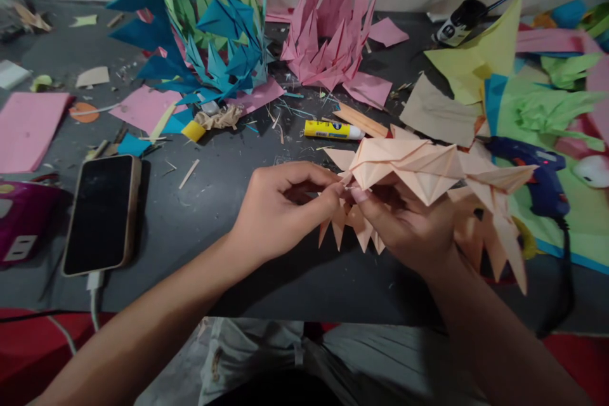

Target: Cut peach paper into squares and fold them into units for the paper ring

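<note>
A peach folded-paper piece (428, 168) with many pointed tips is held above the dark table, right of centre. My left hand (290, 206) pinches the piece's left end between thumb and index finger. From below and the right, my right hand (412, 222) grips the same piece, its thumb pressed near the left fingertips. Most of the right fingers are hidden behind the paper. Just beyond the hands lies a yellow glue stick (328, 129). A blue glue gun (542, 177) rests to the right of the peach paper.
Blue-green (214, 32) and pink (328, 38) folded-paper structures stand at the back. A phone (103, 216) with a cable and a magenta box (23, 222) lie left. A black bottle (461, 22), coloured sheets (476, 63) and paper scraps lie around; the gun's cord (566, 279) runs down the right.
</note>
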{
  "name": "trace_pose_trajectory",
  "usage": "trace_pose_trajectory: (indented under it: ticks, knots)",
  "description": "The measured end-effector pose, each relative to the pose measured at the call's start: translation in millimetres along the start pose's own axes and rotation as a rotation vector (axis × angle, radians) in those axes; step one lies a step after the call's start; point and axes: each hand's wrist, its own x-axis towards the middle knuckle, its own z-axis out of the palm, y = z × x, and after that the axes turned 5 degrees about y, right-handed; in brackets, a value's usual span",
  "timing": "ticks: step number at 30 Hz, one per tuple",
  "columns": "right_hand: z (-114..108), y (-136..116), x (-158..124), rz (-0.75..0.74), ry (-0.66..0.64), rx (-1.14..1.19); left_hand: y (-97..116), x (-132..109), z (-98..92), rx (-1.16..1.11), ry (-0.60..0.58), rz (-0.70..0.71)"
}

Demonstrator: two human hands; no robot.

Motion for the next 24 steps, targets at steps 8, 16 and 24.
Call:
trace_pose_trajectory:
  ticks: [8,16,24]
  knots:
    - [-0.5,-1.0,0.3,0.077,-0.039,0.046,-1.0,0.1,-0.5,-0.023,0.002,-0.04]
    - [-0.1,-2.2,0.5,0.049,-0.023,0.02,-1.2,0.4,-2.0,-0.021,0.006,-0.054]
    - [0.8,-5.8,2.7,0.069,-0.039,0.045,-1.5,0.8,-2.1,-0.02,-0.006,-0.051]
